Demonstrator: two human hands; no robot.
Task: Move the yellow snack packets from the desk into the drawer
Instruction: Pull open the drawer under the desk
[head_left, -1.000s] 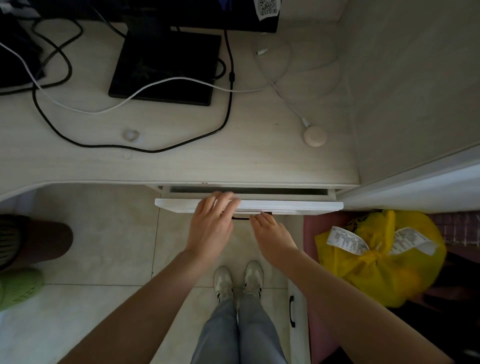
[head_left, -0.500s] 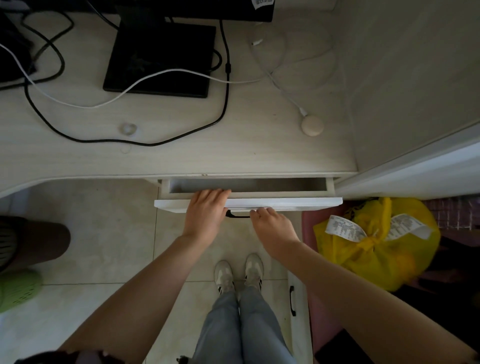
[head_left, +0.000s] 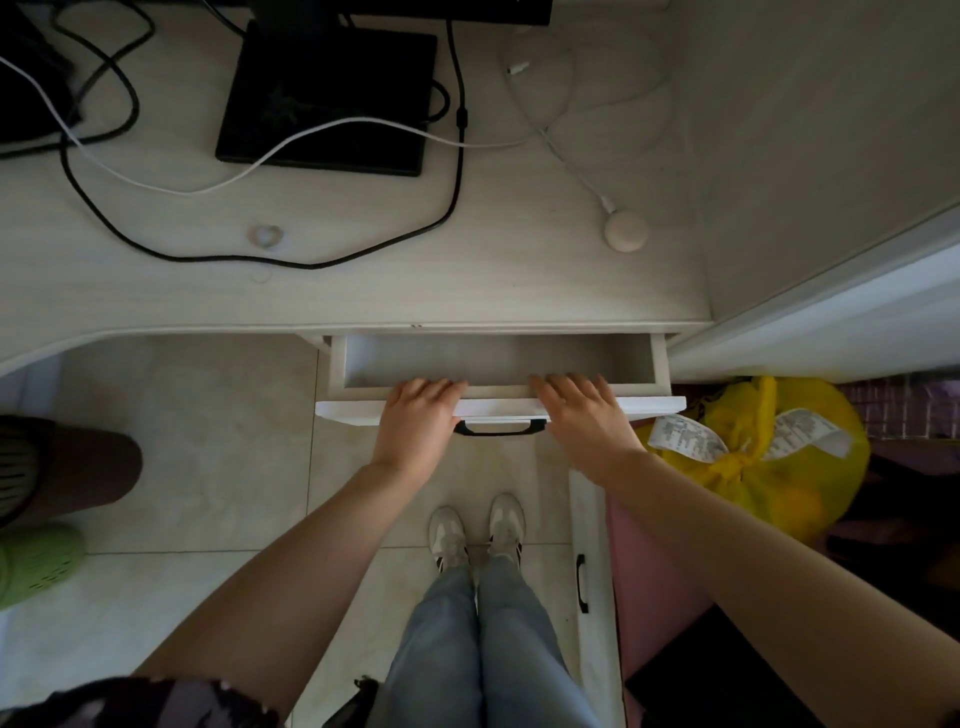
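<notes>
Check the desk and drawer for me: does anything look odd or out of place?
No yellow snack packets show on the desk; only cables, a black monitor base and a small round puck. The drawer, partly open, looks bare inside. Left hand and right hand rest on its front edge.

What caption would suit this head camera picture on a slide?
Both hands, left hand and right hand, grip the front edge of a partly open drawer under the desk.
</notes>
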